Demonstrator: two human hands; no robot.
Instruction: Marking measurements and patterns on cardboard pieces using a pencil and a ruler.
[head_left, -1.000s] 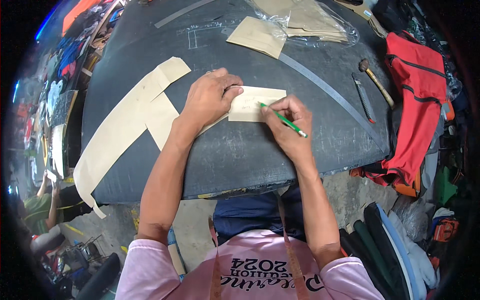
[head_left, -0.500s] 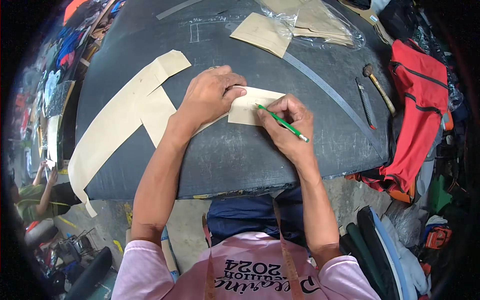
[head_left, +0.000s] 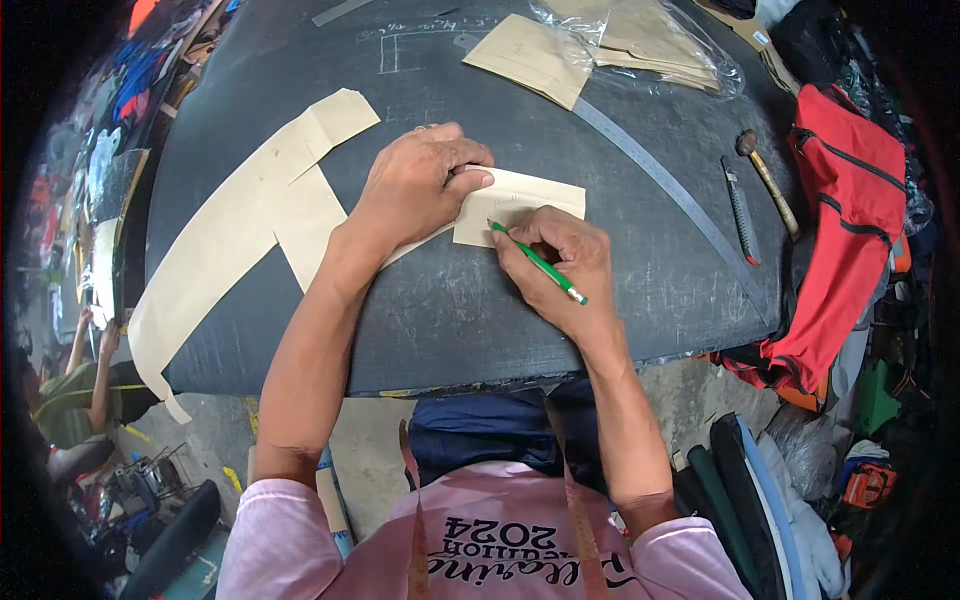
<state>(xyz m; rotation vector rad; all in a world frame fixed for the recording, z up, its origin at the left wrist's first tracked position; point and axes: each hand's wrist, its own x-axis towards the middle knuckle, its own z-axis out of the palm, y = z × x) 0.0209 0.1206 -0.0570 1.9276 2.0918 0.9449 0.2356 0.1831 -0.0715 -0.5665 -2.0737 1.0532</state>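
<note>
My right hand [head_left: 562, 262] is closed round a green pencil [head_left: 540, 264], its tip at the left part of a small tan paper piece [head_left: 540, 190]. Faint pencil marks show on that piece. My left hand [head_left: 425, 185] presses on the paper's left end, thumb on top and fingers curled; whether it pinches the edge is hidden. Under my left wrist and forearm runs part of a large curved paper pattern [head_left: 225, 210], which spreads over the left of the dark table [head_left: 450, 320] and hangs past its front edge.
A metal ruler [head_left: 650, 180] lies to the right, one end under a tan envelope [head_left: 530, 62]. Plastic-wrapped paper [head_left: 660, 50] is at the back. A cutter knife [head_left: 740, 210], a hammer [head_left: 768, 185] and a red bag [head_left: 850, 200] lie along the right edge. Another person [head_left: 75, 400] is far left.
My right hand has shifted left and slightly down the paper, bringing the pencil tip lower and further left. The left hand stays on the paper. The whole view has shifted slightly.
</note>
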